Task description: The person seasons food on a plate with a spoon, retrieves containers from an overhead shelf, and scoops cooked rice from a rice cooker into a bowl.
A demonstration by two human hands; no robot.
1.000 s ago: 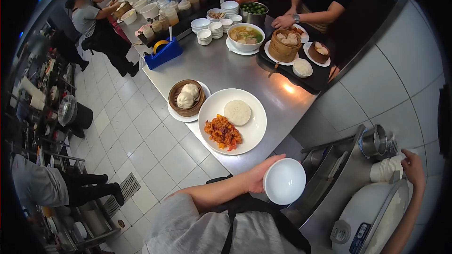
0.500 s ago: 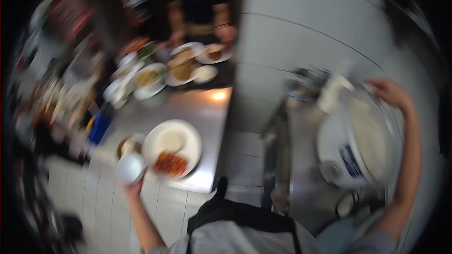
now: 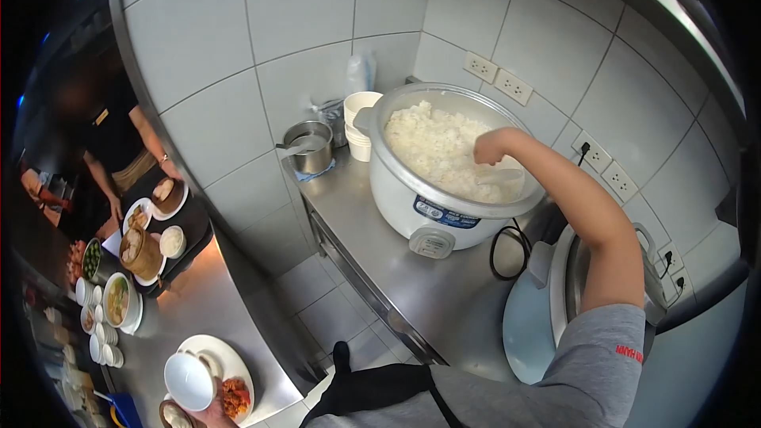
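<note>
My right hand (image 3: 493,147) is closed round the handle of a translucent rice paddle (image 3: 502,177), its blade down on the white rice (image 3: 436,147). The rice fills much of a large open rice cooker (image 3: 396,206) standing on a steel counter. Low at the left, my left hand (image 3: 212,414) grips a small white bowl (image 3: 190,380), tilted so that its inside shows. Beneath and beside that bowl lies a white plate (image 3: 210,343) with a red-orange saucy dish (image 3: 235,398) on it. Part of a bamboo steamer (image 3: 176,414) shows beside my left hand.
A metal pot (image 3: 310,150) and stacked white tubs (image 3: 359,127) stand left of the cooker. A second cooker (image 3: 527,309) is under my right arm. Across the left counter (image 3: 190,293), a person (image 3: 119,135) stands behind a dark tray of dishes and a soup bowl (image 3: 119,301).
The view has swung right toward the cooker. My right hand has gone from the cooker's rim area to the rice, now with the paddle in it. The left hand still holds the bowl.
</note>
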